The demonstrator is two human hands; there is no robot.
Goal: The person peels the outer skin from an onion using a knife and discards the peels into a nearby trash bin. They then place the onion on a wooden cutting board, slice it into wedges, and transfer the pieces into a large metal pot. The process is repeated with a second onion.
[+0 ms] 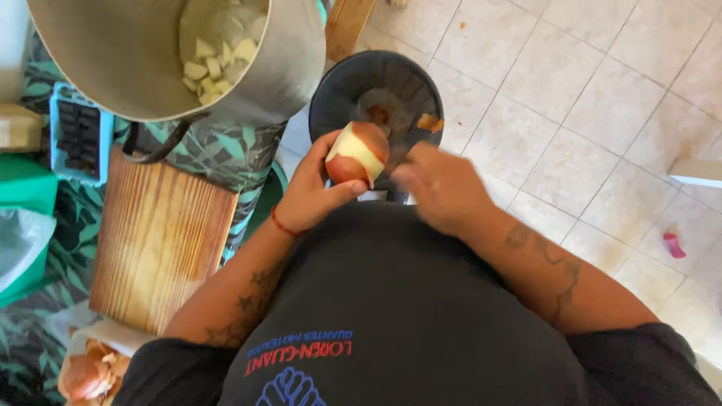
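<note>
At the far left, a tabletop (218, 154) under a green leaf-print cloth carries a light blue tray (79, 134) and, next to it, a wooden cutting board (159, 239) that juts over the edge. Below the board, at the bottom left corner, lies a heap of reddish peels (90, 372). Above the board stands a big metal pot (135, 56) with pale chunks of cut potato (218, 56) inside. Further right, the left hand (316, 192) is wrapped around a red-skinned potato (358, 154), fingers behind it and thumb across the lower front; a broad strip of the skin is gone, showing pale flesh. The potato is held over a round black bin (342, 94) standing on the tiled floor (571, 113), with peel scraps in it. Just to the right, the right hand (444, 188) is blurred, close beside the potato; I cannot tell whether it is closed on anything. A small pink object (674, 245) lies on the floor at the far right.
</note>
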